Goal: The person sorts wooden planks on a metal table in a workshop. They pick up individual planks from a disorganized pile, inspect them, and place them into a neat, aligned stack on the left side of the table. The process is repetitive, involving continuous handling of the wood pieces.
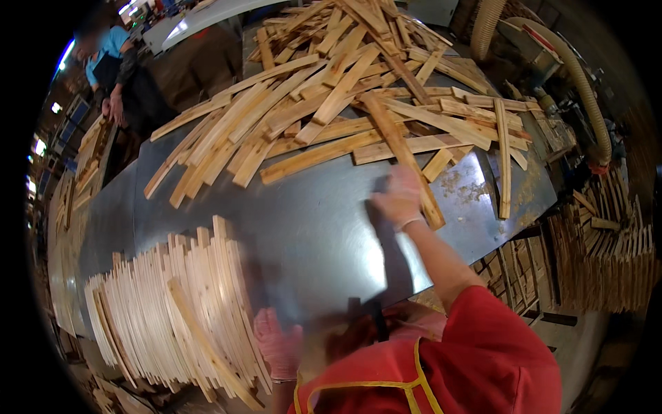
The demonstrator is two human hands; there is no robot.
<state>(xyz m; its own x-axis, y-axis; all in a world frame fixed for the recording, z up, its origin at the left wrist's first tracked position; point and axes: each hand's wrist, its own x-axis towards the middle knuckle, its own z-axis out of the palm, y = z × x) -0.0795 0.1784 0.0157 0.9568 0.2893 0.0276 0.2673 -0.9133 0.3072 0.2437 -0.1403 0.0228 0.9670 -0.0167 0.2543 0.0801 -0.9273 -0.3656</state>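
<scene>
Expect stiff, fairly light handling from the long, brown wooden slat [400, 153], best held mid-length, beside a right hand [401, 198] with unclear grip, beyond an uncurled, empty-looking left hand [278, 348].

At eight o'clock of the view, a row of pale wooden strips [148, 303] lies closely side by side, its upper ends uneven, with one yellowish strip [198, 337] resting aslant on top. At twelve o'clock, a loose heap of wooden strips [345, 86] lies crossed in many directions; from it one long brownish strip [390, 132] points toward five o'clock.
</scene>
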